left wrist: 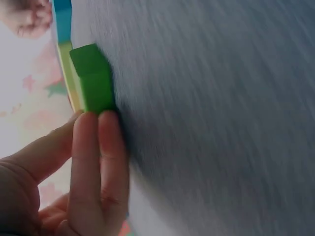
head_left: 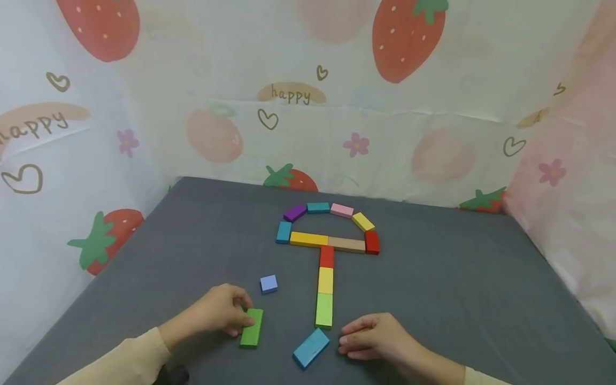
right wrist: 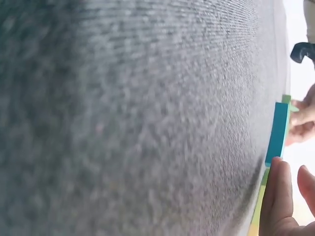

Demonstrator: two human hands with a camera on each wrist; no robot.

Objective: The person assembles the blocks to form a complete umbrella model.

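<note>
My left hand (head_left: 221,310) pinches a flat green block (head_left: 253,332), its thumb and fingers at the block's left side. In the left wrist view, the fingertips meet one end of that green block (left wrist: 96,83), which lies low at the cloth. Just right of a flat blue block (head_left: 311,348) is my right hand (head_left: 380,338), fingers loosely extended, with a small gap between them and the block. The blue block lies slanted near the foot of a column of light green (head_left: 324,310), yellow (head_left: 325,280) and red (head_left: 326,256) blocks.
Above the column, a yellow-orange block (head_left: 309,239) and a tan block (head_left: 346,244) form a bar under an arch of several coloured blocks, including a purple one (head_left: 295,213). A small periwinkle block (head_left: 269,284) lies left of the column. Printed curtains surround the grey cloth (head_left: 447,278).
</note>
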